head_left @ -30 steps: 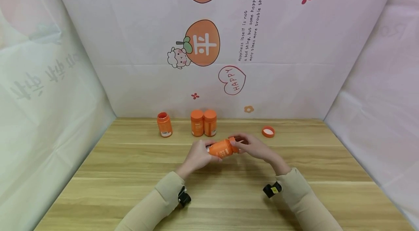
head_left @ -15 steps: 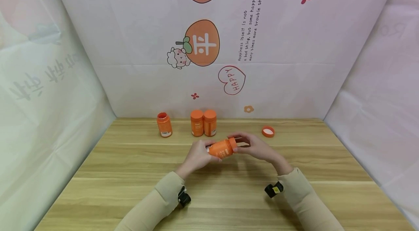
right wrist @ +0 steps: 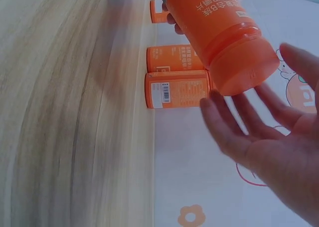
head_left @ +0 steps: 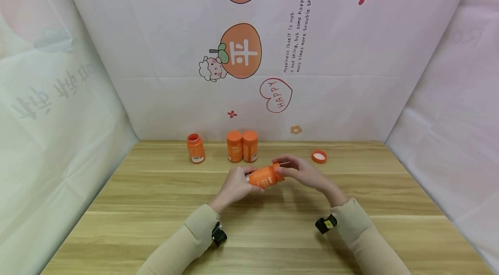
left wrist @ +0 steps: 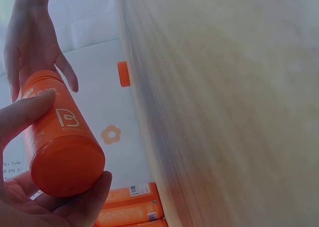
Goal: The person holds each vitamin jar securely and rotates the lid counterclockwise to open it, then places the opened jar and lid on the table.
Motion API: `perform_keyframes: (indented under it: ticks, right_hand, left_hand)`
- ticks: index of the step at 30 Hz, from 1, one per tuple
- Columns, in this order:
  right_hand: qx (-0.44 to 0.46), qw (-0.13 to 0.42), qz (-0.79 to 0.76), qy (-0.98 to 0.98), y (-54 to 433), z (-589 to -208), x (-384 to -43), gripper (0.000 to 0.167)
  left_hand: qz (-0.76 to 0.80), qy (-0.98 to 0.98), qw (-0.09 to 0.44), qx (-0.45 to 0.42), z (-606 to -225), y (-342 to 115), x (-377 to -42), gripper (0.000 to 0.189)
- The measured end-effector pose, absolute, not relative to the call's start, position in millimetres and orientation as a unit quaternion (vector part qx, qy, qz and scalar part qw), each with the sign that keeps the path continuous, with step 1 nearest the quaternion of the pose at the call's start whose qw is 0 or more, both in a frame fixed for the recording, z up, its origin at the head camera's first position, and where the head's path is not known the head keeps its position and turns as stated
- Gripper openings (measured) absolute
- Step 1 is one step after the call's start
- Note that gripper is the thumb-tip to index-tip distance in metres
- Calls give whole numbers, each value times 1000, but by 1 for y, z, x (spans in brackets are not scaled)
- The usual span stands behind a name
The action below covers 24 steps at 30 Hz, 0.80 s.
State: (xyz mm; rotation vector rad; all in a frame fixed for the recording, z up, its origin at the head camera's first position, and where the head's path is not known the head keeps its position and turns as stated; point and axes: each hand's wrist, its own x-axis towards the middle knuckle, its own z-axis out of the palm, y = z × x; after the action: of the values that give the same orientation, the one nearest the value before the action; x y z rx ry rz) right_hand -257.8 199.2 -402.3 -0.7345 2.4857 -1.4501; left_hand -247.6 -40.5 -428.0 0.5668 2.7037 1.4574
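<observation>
My left hand grips an orange pill bottle round its body, tilted above the wooden table with its base to the left. On the bottle's right end sits an orange cap. Close around that cap is my right hand, its fingers spread and loosely bent. In the right wrist view the thumb stands slightly apart from the cap; fingertips reach behind it, and whether they touch is unclear. The left wrist view shows the bottle's base between the left thumb and fingers.
An uncapped orange bottle stands at the back left of the table. Two capped bottles, one beside the other, stand at the back middle. A loose orange cap lies at the back right, white inside up. Printed white cloth encloses the table.
My right hand eased back from the cap half a second ago, then its fingers came around it again. The left hand and bottle have stayed nearly still.
</observation>
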Motion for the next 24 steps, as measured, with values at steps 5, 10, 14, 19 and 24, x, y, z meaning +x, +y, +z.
perform_keyframes:
  ticks: [5, 10, 14, 19, 24]
  right_hand:
    - [-213, 104, -472, 849, 197, -403, -261, 45]
    - [-179, 140, -465, 856, 195, -400, -262, 52]
    - [-175, 170, -460, 854, 196, -398, -264, 54]
    - [-170, 197, -466, 846, 194, -391, -260, 49]
    - [-175, 198, -468, 843, 197, -396, -264, 51]
  left_hand:
    - [461, 868, 3, 187, -429, -41, -248, 57]
    - [456, 869, -1, 192, -430, -41, -249, 58]
    - [453, 871, -1, 192, -430, -41, -249, 59]
    - [455, 870, -1, 188, -430, -41, -248, 57]
    - [456, 870, -1, 188, -430, -41, -248, 57]
